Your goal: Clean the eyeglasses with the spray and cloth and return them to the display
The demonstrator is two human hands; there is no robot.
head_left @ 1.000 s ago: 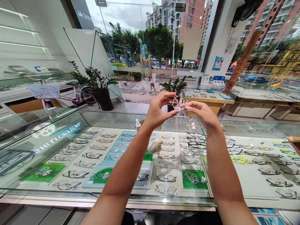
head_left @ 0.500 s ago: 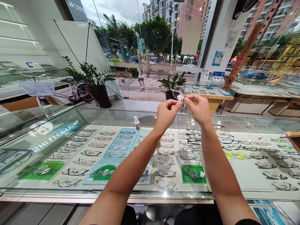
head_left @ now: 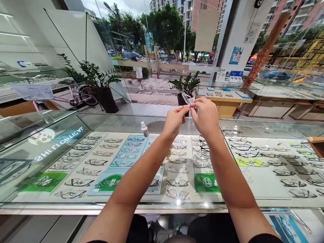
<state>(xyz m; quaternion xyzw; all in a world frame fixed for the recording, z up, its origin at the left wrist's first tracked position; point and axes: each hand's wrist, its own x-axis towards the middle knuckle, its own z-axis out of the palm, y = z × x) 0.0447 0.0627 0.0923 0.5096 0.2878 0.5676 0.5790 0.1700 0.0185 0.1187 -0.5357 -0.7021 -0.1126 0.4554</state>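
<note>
Above the far part of the glass counter, both my hands are raised close together around a pair of clear-framed eyeglasses [head_left: 186, 98]. My left hand [head_left: 174, 120] pinches at the near edge of the glasses, its fingertips meeting those of the other hand. My right hand [head_left: 206, 114] grips them from the right, thumb and fingers closed. One lens rim sticks up past the fingertips; much of the frame is hidden behind the fingers. A small white bottle [head_left: 144, 129] stands on the counter to the left of my hands.
Rows of eyeglasses [head_left: 178, 183] lie inside the glass display counter [head_left: 121, 206] under my forearms. Beyond it stand two potted plants [head_left: 105, 99], a pink bicycle [head_left: 86, 95] and a wooden display table [head_left: 225, 109]. A person [head_left: 139, 75] walks outside the window.
My hands have drawn closer together, and the right one has turned further over the eyeglasses. The glasses are tilted more edge-on. The view has shifted slightly downward.
</note>
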